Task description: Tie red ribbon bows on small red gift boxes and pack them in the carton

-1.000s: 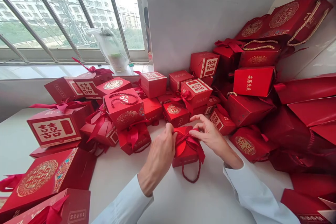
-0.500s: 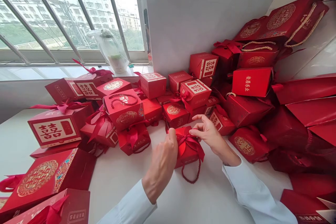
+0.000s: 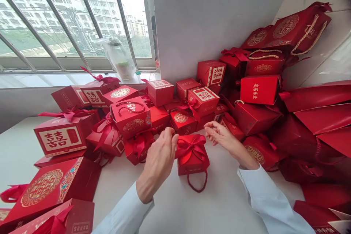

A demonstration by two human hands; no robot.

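A small red gift box (image 3: 192,163) stands on the white table (image 3: 175,204) in front of me, with a red ribbon bow (image 3: 190,146) on top and a dark red cord handle (image 3: 197,184) hanging at its front. My left hand (image 3: 159,157) is curled, its thumb and fingertips pinched at the left loop of the bow. My right hand (image 3: 222,137) hovers just right of the bow with its fingers loosely bent and apart, holding nothing. Both arms wear pale blue sleeves.
Several red gift boxes (image 3: 131,117) and red bags (image 3: 285,31) are heaped behind and on both sides, against the white wall and up to the window sill. A clear plastic bag (image 3: 117,56) stands on the sill. A large red box (image 3: 59,135) lies at the left.
My right hand has let go of the bow and drawn back to the right. My left hand has shifted slightly left, still at the bow's left loop. The camera has tilted a little.
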